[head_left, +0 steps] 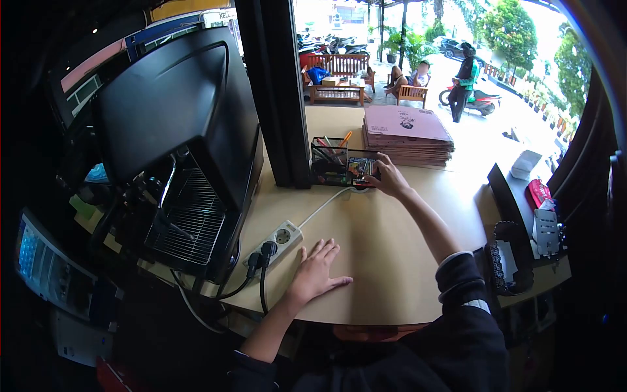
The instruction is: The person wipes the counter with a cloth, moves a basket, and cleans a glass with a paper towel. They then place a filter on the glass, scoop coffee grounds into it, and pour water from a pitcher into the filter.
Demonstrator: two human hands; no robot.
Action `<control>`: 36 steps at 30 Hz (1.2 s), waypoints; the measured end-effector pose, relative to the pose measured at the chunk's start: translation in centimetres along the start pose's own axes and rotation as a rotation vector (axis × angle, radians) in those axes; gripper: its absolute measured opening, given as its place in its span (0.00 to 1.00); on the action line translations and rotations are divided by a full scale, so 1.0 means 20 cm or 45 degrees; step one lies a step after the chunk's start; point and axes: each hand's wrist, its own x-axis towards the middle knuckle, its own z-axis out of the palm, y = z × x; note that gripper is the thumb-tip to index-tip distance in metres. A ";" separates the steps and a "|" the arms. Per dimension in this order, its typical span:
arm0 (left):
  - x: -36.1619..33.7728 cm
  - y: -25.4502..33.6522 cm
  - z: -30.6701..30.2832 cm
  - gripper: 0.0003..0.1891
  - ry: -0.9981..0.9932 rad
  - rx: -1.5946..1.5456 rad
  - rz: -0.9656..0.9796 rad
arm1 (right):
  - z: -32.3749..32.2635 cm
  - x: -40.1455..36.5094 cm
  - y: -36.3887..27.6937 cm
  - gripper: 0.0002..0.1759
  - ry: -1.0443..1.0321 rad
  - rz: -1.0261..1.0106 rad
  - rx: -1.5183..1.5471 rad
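My left hand (315, 273) lies flat on the wooden counter (392, 261), fingers spread, just right of a white power strip (282, 243) with black plugs in it. At the counter's far side, my right hand (390, 178) grips the right end of a black mesh desk organizer (330, 171). Its fingers are at the top edge and the thumb is lower on the front. Pens (345, 139) stand in the organizer's left part; small colourful items (361, 168) fill the right part. The strip's white cable (326, 206) runs up to the organizer's base.
A black post (277, 98) rises beside the organizer. Flat pink boxes (408, 130) are stacked behind my right hand. A large black espresso machine (183, 150) stands left. At right are a black holder (506, 261) and a red packet (539, 194). People are outside.
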 end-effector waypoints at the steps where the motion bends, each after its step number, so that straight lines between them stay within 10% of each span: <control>1: 0.00 0.00 0.00 0.48 0.004 -0.005 -0.004 | 0.03 0.01 0.01 0.29 0.011 -0.002 -0.002; 8: 0.01 -0.01 0.02 0.47 0.022 -0.008 -0.016 | 0.08 0.02 -0.01 0.19 0.138 0.085 0.034; 12: 0.02 0.00 0.01 0.47 -0.004 0.003 -0.069 | 0.03 -0.04 -0.03 0.37 0.033 0.065 -0.079; 23: 0.10 0.01 0.03 0.44 -0.079 0.037 -0.087 | -0.46 -0.66 -0.27 0.36 -0.306 -0.209 -0.150; 36: 0.31 1.25 0.17 0.31 -0.009 -0.356 0.458 | -1.51 -1.80 -0.36 0.22 0.237 0.341 -0.188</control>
